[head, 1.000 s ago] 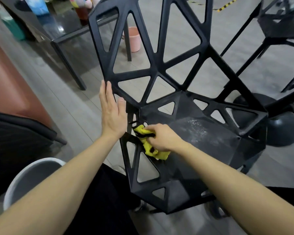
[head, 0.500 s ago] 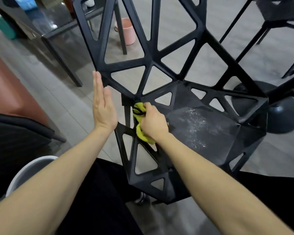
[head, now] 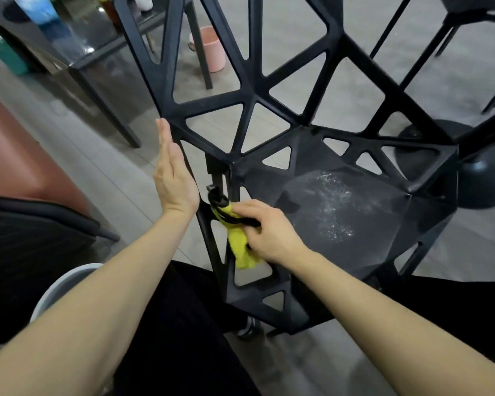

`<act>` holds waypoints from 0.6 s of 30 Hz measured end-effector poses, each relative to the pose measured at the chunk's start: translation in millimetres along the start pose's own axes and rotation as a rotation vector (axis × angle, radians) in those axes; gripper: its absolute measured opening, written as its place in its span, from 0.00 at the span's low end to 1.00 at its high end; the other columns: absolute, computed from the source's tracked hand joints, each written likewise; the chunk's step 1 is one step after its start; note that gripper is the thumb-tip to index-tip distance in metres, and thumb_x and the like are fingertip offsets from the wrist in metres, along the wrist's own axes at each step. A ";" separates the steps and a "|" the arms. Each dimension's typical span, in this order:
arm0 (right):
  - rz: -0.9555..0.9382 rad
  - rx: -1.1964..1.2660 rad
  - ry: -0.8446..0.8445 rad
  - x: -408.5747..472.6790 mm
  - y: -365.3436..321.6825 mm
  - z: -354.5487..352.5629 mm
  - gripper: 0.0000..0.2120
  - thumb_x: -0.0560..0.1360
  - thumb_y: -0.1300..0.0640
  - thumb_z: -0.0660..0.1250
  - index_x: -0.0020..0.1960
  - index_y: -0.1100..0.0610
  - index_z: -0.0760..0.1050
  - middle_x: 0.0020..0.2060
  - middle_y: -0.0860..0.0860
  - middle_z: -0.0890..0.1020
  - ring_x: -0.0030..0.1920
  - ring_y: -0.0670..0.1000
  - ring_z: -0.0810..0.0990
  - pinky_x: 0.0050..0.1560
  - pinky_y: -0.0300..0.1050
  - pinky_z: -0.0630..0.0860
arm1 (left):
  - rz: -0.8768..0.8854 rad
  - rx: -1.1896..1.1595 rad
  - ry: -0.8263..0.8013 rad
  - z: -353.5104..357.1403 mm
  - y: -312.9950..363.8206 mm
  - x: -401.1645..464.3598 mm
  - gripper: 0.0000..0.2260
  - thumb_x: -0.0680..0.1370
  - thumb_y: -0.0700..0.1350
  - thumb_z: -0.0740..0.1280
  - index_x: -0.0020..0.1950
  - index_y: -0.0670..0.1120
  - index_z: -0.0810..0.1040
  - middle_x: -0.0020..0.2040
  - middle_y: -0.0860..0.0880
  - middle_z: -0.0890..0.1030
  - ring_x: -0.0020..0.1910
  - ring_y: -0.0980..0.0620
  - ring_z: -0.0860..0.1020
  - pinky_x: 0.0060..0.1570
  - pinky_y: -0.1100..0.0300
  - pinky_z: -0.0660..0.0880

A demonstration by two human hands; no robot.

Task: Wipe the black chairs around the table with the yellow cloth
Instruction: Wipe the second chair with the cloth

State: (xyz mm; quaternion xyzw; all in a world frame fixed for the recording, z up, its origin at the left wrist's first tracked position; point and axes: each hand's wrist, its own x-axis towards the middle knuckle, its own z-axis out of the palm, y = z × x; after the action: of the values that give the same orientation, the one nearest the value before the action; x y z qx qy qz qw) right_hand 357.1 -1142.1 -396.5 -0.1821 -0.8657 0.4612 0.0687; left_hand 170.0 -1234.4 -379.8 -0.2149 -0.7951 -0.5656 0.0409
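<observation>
A black lattice chair (head: pixel 340 212) with triangular openings fills the middle of the view, its seat showing a pale dusty or wet smear. My right hand (head: pixel 266 232) grips the bunched yellow cloth (head: pixel 239 247) against the struts at the seat's left edge. My left hand (head: pixel 173 178) lies flat, fingers straight, against the outer side of the chair's left frame.
A dark table (head: pixel 77 44) stands at the upper left with a pink bucket (head: pixel 212 48) beyond its leg. Another black chair (head: pixel 475 21) is at the upper right, above a round dark base (head: pixel 486 178). A white bucket rim (head: pixel 60 290) sits low left, beside a dark seat (head: pixel 26 230).
My right hand has slid the cloth down the left edge struts, lower than half a second ago. My left hand stays flat on the frame. The view has shifted slightly.
</observation>
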 end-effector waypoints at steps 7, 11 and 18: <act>-0.094 0.016 -0.080 -12.8 -12.9 7.1 0.32 0.74 0.65 0.64 0.77 0.49 0.75 0.76 0.44 0.75 0.75 0.45 0.73 0.77 0.36 0.65 | 0.011 0.021 0.000 -0.1 -0.7 -0.1 0.25 0.89 0.50 0.48 0.88 0.50 0.59 0.87 0.55 0.59 0.81 0.72 0.56 0.80 0.70 0.51; 0.010 -0.355 -0.122 32.8 29.6 -19.2 0.34 0.71 0.66 0.61 0.73 0.44 0.79 0.68 0.49 0.80 0.65 0.58 0.75 0.72 0.53 0.73 | 0.010 0.077 0.010 1.8 2.6 -1.2 0.24 0.90 0.49 0.48 0.88 0.51 0.59 0.87 0.55 0.59 0.73 0.83 0.54 0.72 0.80 0.51; 0.044 -0.406 -0.076 61.7 5.5 8.2 0.32 0.71 0.60 0.60 0.73 0.41 0.76 0.70 0.47 0.78 0.61 0.58 0.74 0.67 0.58 0.74 | 0.015 0.162 0.024 0.1 5.3 0.9 0.24 0.90 0.52 0.50 0.88 0.51 0.59 0.87 0.53 0.60 0.84 0.61 0.58 0.75 0.78 0.51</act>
State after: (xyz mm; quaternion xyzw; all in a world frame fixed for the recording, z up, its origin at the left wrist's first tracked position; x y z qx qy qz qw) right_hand 299.1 -1122.3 -408.7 -0.1936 -0.9386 0.2854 -0.0123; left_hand 171.2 -1232.6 -374.9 -0.2102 -0.8362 -0.5014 0.0719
